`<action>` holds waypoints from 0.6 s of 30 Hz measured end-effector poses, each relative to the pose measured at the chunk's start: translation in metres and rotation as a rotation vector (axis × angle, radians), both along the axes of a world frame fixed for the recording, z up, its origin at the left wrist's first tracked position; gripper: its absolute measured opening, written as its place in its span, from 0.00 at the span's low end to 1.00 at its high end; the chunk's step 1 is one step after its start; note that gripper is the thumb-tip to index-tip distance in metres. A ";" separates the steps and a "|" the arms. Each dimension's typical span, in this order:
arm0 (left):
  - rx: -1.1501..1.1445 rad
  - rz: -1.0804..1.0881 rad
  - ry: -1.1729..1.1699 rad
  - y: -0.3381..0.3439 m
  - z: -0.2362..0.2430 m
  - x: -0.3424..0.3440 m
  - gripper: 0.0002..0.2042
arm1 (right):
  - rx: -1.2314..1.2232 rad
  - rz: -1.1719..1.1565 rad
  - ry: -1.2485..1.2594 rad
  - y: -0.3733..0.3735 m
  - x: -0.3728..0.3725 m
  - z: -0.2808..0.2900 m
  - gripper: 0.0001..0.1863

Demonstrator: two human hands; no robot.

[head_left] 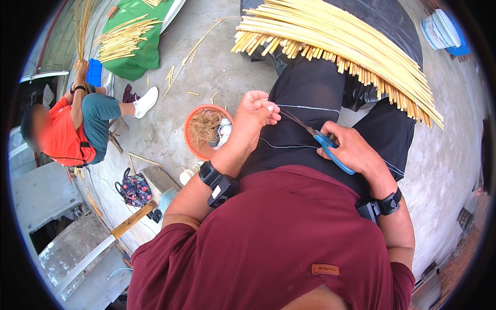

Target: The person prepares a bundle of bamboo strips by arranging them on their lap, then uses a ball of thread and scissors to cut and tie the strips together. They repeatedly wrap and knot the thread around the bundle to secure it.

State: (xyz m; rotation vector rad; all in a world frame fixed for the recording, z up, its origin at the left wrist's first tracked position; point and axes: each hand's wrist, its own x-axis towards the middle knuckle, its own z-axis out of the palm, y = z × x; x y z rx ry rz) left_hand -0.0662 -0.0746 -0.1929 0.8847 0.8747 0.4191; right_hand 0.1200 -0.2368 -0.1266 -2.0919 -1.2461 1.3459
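My left hand [252,120] is closed in a pinch on a thin pale thread [310,107], above my dark trousers. The thread runs from its fingertips to the right across my thigh, and another stretch of thread loops lower over my lap. My right hand [354,149] is closed around the blue handles of a pair of scissors [326,144]. Their narrow blades point up and left, with the tips close beside my left fingertips. Whether the blades touch the thread I cannot tell. A long row of yellow stalks [330,39] lies just beyond my knees.
An orange basket [187,135] of tangled fibre stands left of my left forearm. Further left a co-worker in orange [66,137] sits holding long stalks, near a green cloth [135,66] with more stalks. A wooden-handled blade [129,222] lies lower left; a white bucket [440,30] stands far right.
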 end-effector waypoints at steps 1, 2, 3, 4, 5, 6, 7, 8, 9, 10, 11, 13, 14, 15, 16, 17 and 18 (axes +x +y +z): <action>0.003 0.005 0.005 0.001 0.000 -0.002 0.15 | -0.004 0.003 -0.016 0.002 0.000 0.000 0.17; 0.007 0.014 0.019 0.001 0.001 -0.004 0.15 | -0.011 0.010 -0.024 0.003 -0.001 0.000 0.17; -0.007 0.008 0.002 0.001 0.001 -0.005 0.16 | -0.023 0.017 -0.029 0.004 -0.002 0.000 0.17; -0.020 0.004 -0.006 0.001 0.001 -0.006 0.16 | -0.023 0.024 -0.033 0.006 -0.003 0.000 0.17; -0.034 -0.003 -0.018 0.000 0.001 -0.007 0.16 | -0.027 0.030 -0.035 0.007 -0.005 0.000 0.17; -0.036 -0.005 -0.026 -0.001 0.001 -0.007 0.16 | -0.030 0.037 -0.031 0.008 -0.006 0.000 0.17; -0.041 -0.011 -0.037 -0.002 0.001 -0.007 0.17 | -0.013 0.031 -0.050 0.010 -0.008 -0.001 0.17; -0.045 -0.017 -0.048 -0.004 0.001 -0.007 0.17 | 0.005 0.026 -0.064 0.012 -0.011 -0.002 0.17; -0.042 -0.010 -0.057 -0.005 0.001 -0.007 0.18 | 0.022 0.021 -0.081 0.013 -0.013 -0.002 0.17; -0.039 -0.003 -0.066 -0.005 0.001 -0.007 0.19 | 0.044 0.015 -0.092 0.013 -0.014 -0.001 0.17; -0.037 0.001 -0.071 -0.005 0.001 -0.007 0.21 | 0.066 0.011 -0.106 0.013 -0.015 0.000 0.17; -0.006 0.040 -0.067 -0.004 0.002 -0.008 0.22 | 0.072 0.003 -0.116 0.010 -0.015 0.004 0.16; 0.012 0.054 -0.079 -0.002 0.003 -0.009 0.22 | 0.059 0.001 -0.112 0.007 -0.013 0.007 0.16; 0.011 0.064 -0.068 -0.001 0.003 -0.009 0.22 | 0.049 0.005 -0.107 0.005 -0.012 0.009 0.16; 0.013 0.070 -0.072 0.000 0.003 -0.010 0.23 | 0.023 0.001 -0.100 0.003 -0.010 0.010 0.16; 0.015 0.083 -0.065 0.001 0.003 -0.010 0.23 | 0.000 0.000 -0.092 0.002 -0.009 0.011 0.16; 0.009 0.079 -0.073 0.001 0.003 -0.010 0.23 | -0.041 -0.008 -0.090 0.001 -0.008 0.011 0.16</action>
